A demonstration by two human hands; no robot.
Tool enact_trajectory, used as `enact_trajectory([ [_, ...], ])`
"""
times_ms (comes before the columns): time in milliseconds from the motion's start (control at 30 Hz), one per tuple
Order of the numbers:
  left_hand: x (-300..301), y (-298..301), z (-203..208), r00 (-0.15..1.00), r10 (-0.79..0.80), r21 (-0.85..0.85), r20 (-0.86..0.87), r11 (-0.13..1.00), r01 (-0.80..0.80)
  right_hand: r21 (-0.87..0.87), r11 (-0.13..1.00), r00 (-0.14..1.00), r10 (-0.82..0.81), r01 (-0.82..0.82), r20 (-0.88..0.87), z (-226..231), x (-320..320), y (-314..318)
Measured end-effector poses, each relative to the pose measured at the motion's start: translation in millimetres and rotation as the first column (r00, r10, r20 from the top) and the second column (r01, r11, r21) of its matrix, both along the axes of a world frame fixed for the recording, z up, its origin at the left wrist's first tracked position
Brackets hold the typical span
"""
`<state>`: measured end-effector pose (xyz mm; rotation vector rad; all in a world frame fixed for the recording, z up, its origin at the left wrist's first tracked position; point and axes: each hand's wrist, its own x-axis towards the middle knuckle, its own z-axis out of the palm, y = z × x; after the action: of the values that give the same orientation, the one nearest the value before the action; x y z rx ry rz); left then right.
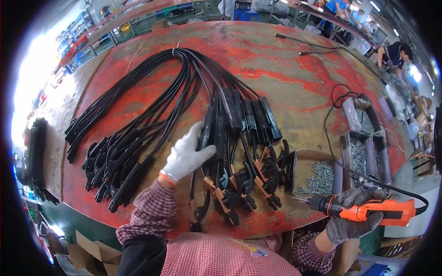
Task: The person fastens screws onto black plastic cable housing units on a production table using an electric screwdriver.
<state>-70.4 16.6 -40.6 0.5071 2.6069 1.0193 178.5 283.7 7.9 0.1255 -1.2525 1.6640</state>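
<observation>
My left hand, in a white glove, is at the left edge of a row of long black plastic handles. Its thumb and forefinger are stretched apart and reach the nearest handle. Below the handles lie several clamps with copper-coloured jaws and black grips. My right hand, gloved in grey, is wrapped round an orange and black electric screwdriver. The tool's thin bit points left, just below a cardboard box of small screws.
A looped bundle of black cables covers the left of the worn red table, with more black handles at its lower end. Bins of screws stand at the right. The screwdriver's cord crosses there. Other people work beyond.
</observation>
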Motion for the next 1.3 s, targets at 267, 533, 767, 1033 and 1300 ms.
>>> enact_trajectory([
  [267,51,-83,-28,0.662,-0.179,0.562,0.728,0.708,-0.427,-0.273,0.956,0.911,0.203,-0.106,0.359,23,-48,-18],
  [533,75,-60,33,0.898,-0.116,0.307,0.424,0.951,-0.022,-0.223,0.806,0.346,0.461,-0.548,0.817,8,-162,-81],
  [767,33,-53,50,0.930,-0.271,0.627,0.249,0.777,0.058,-0.078,0.762,0.428,0.442,-0.643,0.788,26,-219,-104],
  [1033,57,-39,22,0.583,-0.639,0.842,0.501,0.516,-0.157,0.001,0.858,0.593,0.355,-0.514,0.723,61,-246,-86],
  [1300,65,-19,7,0.985,-0.115,0.436,0.132,0.899,0.046,0.121,0.967,0.582,0.035,-0.226,0.813,28,-262,-61],
])
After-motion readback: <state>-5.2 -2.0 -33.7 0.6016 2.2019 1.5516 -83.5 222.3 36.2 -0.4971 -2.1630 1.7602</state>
